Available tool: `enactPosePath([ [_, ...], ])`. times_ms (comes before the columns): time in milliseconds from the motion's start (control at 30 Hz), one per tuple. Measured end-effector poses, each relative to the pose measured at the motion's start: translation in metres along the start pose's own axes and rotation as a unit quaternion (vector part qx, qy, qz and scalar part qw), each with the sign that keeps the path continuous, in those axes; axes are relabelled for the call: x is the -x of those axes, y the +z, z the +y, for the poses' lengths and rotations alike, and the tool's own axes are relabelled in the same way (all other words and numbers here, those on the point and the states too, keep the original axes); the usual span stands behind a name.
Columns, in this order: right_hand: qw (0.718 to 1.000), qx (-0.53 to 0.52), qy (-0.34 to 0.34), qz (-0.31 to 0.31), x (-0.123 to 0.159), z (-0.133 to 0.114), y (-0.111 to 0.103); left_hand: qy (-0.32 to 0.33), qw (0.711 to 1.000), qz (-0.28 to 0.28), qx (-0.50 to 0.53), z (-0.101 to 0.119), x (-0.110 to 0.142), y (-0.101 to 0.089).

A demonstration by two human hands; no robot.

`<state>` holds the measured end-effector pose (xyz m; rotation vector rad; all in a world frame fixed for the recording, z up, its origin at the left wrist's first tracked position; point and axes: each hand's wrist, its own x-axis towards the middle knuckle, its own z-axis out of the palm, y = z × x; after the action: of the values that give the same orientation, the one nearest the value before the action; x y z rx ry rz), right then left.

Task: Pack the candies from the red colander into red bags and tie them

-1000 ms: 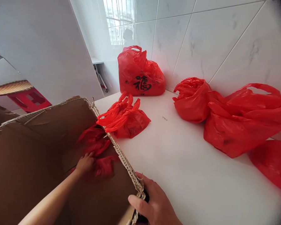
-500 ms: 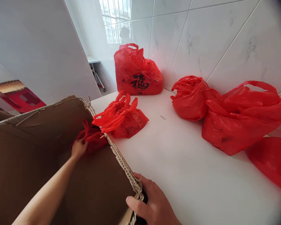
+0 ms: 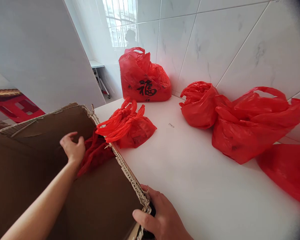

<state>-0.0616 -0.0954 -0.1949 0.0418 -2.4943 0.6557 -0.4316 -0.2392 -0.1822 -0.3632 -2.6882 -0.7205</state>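
My left hand is inside a large cardboard box, fingers apart and holding nothing. Just right of it, a red plastic bag lies in the box against the inner side wall, partly hidden in shadow. My right hand grips the box's torn near-right edge, thumb on the inside and fingers on the outside. Beside the box on the white table, a knotted red plastic bag rests with its handles hanging over the box's rim.
A red bag with black characters stands at the table's back. Along the tiled wall sit a small red bag, a larger one and another at the right edge. A red stool stands on the left beyond the box.
My left hand has let go of the red bag in the box, opened, and moved up and left. My right hand keeps its grip on the box edge. The view has shifted slightly.
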Motion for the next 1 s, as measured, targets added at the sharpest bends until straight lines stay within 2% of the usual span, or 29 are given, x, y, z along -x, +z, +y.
enactPosePath([
  [100, 0.999, 0.002, -0.009, -0.035, -0.008, -0.004, -0.015, 0.087, 0.994, 0.049, 0.041, 0.071, -0.018, -0.041],
  [167, 0.999, -0.001, -0.001, -0.05, -0.01, -0.006, -0.019, 0.178, 0.982, 0.02, 0.053, 0.119, -0.017, -0.056],
  [233, 0.998, -0.015, 0.01, -0.054, -0.009, -0.008, -0.018, 0.252, 0.966, -0.036, 0.05, 0.16, -0.009, -0.057],
  [267, 0.998, -0.022, 0.015, -0.053, -0.007, -0.008, -0.016, 0.268, 0.96, -0.063, 0.048, 0.175, -0.005, -0.053],
  [367, 0.998, -0.029, 0.025, -0.042, -0.002, -0.007, -0.009, 0.258, 0.954, -0.14, 0.057, 0.202, 0.003, -0.036],
  [433, 0.998, -0.032, 0.029, -0.047, 0.0, -0.005, -0.007, 0.239, 0.951, -0.177, 0.089, 0.205, 0.003, -0.031],
  [500, 0.997, -0.039, 0.03, -0.055, 0.0, -0.004, -0.008, 0.22, 0.942, -0.212, 0.14, 0.201, 0.001, -0.036],
  [600, 0.996, -0.043, 0.032, -0.068, -0.003, -0.006, -0.014, 0.165, 0.916, -0.278, 0.238, 0.19, -0.002, -0.056],
  [667, 0.996, -0.043, 0.035, -0.075, -0.005, -0.007, -0.016, 0.117, 0.896, -0.303, 0.304, 0.183, -0.005, -0.075],
  [800, 0.996, -0.043, 0.041, -0.067, -0.005, -0.008, -0.017, 0.044, 0.878, -0.276, 0.389, 0.163, -0.016, -0.115],
  [900, 0.996, -0.043, 0.036, -0.064, -0.003, -0.006, -0.015, -0.028, 0.873, -0.247, 0.42, 0.138, -0.016, -0.136],
  [933, 0.996, -0.044, 0.035, -0.067, -0.002, -0.006, -0.014, -0.053, 0.883, -0.233, 0.404, 0.128, -0.013, -0.138],
  [1000, 0.995, -0.048, 0.035, -0.074, -0.001, -0.005, -0.014, -0.086, 0.925, -0.191, 0.318, 0.105, -0.002, -0.136],
])
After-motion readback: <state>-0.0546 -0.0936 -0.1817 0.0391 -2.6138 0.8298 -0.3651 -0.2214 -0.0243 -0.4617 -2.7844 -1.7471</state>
